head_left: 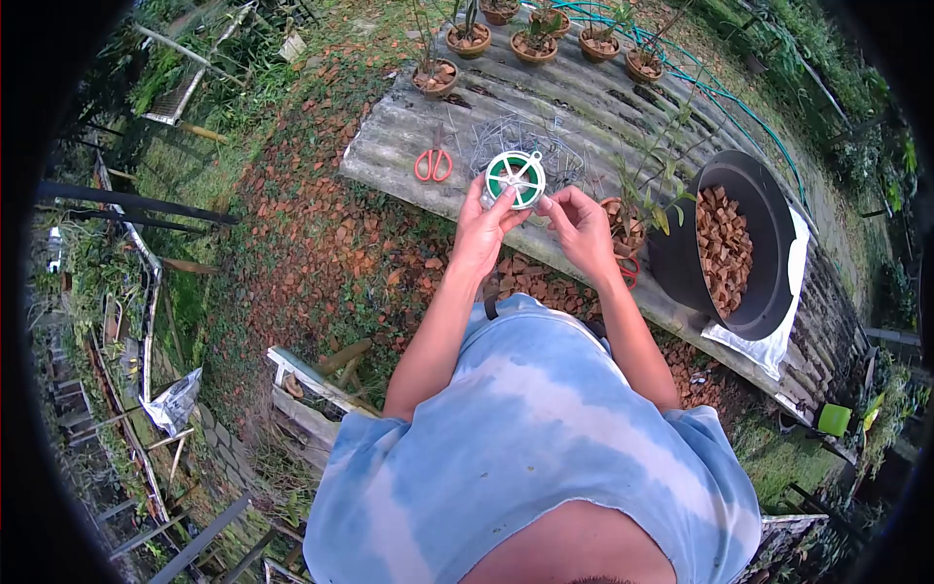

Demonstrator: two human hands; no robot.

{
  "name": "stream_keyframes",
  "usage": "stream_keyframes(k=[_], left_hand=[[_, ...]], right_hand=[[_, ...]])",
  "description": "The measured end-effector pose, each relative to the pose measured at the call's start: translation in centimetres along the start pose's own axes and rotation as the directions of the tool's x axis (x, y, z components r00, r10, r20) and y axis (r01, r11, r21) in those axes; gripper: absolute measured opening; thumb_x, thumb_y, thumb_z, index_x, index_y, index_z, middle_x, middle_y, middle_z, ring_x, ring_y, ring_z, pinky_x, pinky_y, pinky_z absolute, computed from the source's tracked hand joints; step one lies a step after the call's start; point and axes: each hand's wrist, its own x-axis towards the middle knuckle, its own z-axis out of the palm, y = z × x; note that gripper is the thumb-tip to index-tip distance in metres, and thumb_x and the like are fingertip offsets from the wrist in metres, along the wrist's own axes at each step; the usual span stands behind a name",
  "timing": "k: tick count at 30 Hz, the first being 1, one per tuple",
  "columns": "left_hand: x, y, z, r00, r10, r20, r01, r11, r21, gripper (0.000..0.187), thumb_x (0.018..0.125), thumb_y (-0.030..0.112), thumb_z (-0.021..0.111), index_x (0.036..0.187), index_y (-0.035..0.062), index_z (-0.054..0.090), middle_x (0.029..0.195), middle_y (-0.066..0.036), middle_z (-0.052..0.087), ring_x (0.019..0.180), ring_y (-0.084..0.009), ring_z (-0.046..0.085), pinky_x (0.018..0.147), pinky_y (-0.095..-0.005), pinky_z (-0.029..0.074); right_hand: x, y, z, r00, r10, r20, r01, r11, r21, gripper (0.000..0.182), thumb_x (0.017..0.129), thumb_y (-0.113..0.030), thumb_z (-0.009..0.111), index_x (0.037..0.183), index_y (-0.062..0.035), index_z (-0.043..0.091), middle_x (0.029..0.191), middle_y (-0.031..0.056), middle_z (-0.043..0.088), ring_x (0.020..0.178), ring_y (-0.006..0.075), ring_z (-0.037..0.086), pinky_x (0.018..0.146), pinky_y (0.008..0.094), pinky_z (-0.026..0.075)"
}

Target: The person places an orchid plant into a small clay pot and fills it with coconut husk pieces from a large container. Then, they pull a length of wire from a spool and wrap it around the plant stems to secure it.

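Note:
My left hand (479, 232) holds a round white spool with green wire (516, 179), its fingers wrapped round the lower left side. Just right of the spool, my right hand (580, 226) is closed, thumb and index finger pinched together near the spool's edge; what they pinch is too small to make out. Red-handled scissors (433, 165) lie on the corrugated table (389, 127) to the left. A tangle of grey wires (555, 146) lies behind the spool. Beside my right hand stands a potted plant (623, 229), with another red handle (629, 272) partly showing below it.
A large black tub (671, 258) of brown chunks (723, 248) stands on a white sack (769, 350) at the right. Several clay pots (533, 46) with plants line the table's back, near a green hose (720, 92). A wooden chair (311, 409) is at lower left.

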Motion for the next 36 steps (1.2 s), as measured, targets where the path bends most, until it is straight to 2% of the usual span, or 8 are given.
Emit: stream_keyframes(k=[4, 7, 12, 15, 19, 23, 26, 36], left_hand=[[0.0, 0.1, -0.9, 1.000, 0.018, 0.008, -0.018, 1.000, 0.019, 0.044, 0.100, 0.007, 0.065, 0.140, 0.0113, 0.048, 0.124, -0.003, 0.064, 0.108, -0.0123, 0.064, 0.084, -0.0288, 0.057], [-0.3, 0.1, -0.8, 0.999, 0.011, 0.049, -0.011, 1.000, -0.003, 0.046, 0.099, 0.008, 0.068, 0.141, 0.0123, 0.048, 0.124, -0.003, 0.064, 0.108, -0.0120, 0.064, 0.086, -0.0263, 0.055], [-1.6, 1.6, 0.4, 0.998, 0.010, 0.054, -0.020, 0.985, 0.174, 0.065, 0.093, 0.006, 0.074, 0.148, 0.0106, 0.039, 0.130, -0.009, 0.063, 0.110, -0.0178, 0.067, 0.079, -0.0351, 0.062], [-1.5, 1.9, 0.2, 0.996, 0.020, 0.088, -0.033, 0.989, 0.144, 0.064, 0.093, 0.007, 0.075, 0.145, 0.0074, 0.038, 0.127, -0.012, 0.063, 0.106, -0.0194, 0.068, 0.076, -0.0336, 0.063], [-0.7, 1.7, -1.2, 0.994, -0.097, 0.042, 0.091, 0.989, 0.120, 0.057, 0.098, 0.013, 0.071, 0.143, 0.0064, 0.037, 0.121, -0.011, 0.066, 0.101, -0.0201, 0.070, 0.070, -0.0329, 0.062], [-1.3, 1.4, -0.5, 0.998, -0.053, 0.031, 0.052, 0.998, 0.046, 0.052, 0.101, 0.013, 0.066, 0.145, 0.0066, 0.039, 0.120, -0.013, 0.067, 0.094, -0.0202, 0.072, 0.065, -0.0329, 0.060], [-0.9, 1.1, -1.9, 0.986, -0.102, 0.128, 0.091, 0.991, 0.095, 0.043, 0.104, 0.012, 0.060, 0.144, 0.0060, 0.045, 0.124, -0.012, 0.066, 0.103, -0.0239, 0.072, 0.079, -0.0370, 0.065], [-0.4, 1.0, -1.5, 0.999, -0.008, -0.049, 0.001, 0.990, -0.140, 0.037, 0.106, 0.011, 0.054, 0.141, 0.0037, 0.044, 0.126, -0.017, 0.064, 0.110, -0.0346, 0.069, 0.092, -0.0499, 0.061]], right_hand=[[0.2, 0.2, 0.6, 0.998, -0.044, 0.054, 0.020, 0.926, 0.376, 0.015, 0.105, -0.015, 0.060, 0.099, -0.0022, 0.058, 0.121, 0.0087, 0.063, 0.108, 0.0161, 0.066, 0.088, 0.0344, 0.061], [0.0, -0.4, 1.2, 1.000, 0.015, -0.006, -0.009, 0.790, 0.613, 0.014, 0.104, -0.014, 0.060, 0.096, -0.0033, 0.056, 0.122, 0.0108, 0.062, 0.108, 0.0176, 0.066, 0.089, 0.0346, 0.062], [0.5, -1.0, 0.5, 0.998, 0.066, 0.006, -0.059, 0.837, 0.545, 0.017, 0.106, -0.017, 0.057, 0.096, -0.0029, 0.055, 0.132, 0.0171, 0.061, 0.110, 0.0194, 0.066, 0.087, 0.0341, 0.063], [0.7, -1.6, 0.1, 0.998, 0.063, 0.031, -0.071, 0.878, 0.473, 0.018, 0.106, -0.018, 0.057, 0.096, -0.0025, 0.056, 0.131, 0.0180, 0.063, 0.109, 0.0201, 0.067, 0.085, 0.0332, 0.063], [0.9, -1.6, 0.0, 0.996, 0.029, 0.083, -0.062, 0.902, 0.426, 0.020, 0.106, -0.018, 0.058, 0.095, -0.0021, 0.056, 0.130, 0.0192, 0.065, 0.109, 0.0208, 0.067, 0.083, 0.0326, 0.063], [0.7, -1.8, -0.4, 0.990, 0.081, 0.118, -0.128, 0.865, 0.486, 0.019, 0.107, -0.017, 0.056, 0.093, -0.0040, 0.053, 0.129, 0.0207, 0.065, 0.110, 0.0219, 0.068, 0.086, 0.0336, 0.063], [0.7, -1.6, -0.9, 0.989, 0.089, 0.120, -0.141, 0.827, 0.544, 0.017, 0.107, -0.016, 0.053, 0.094, -0.0056, 0.051, 0.129, 0.0218, 0.064, 0.111, 0.0233, 0.068, 0.089, 0.0353, 0.062], [0.4, -0.2, -0.8, 0.996, 0.013, 0.083, -0.067, 0.722, 0.688, 0.015, 0.108, -0.015, 0.052, 0.095, -0.0080, 0.050, 0.115, 0.0142, 0.068, 0.114, 0.0264, 0.067, 0.093, 0.0372, 0.060]])
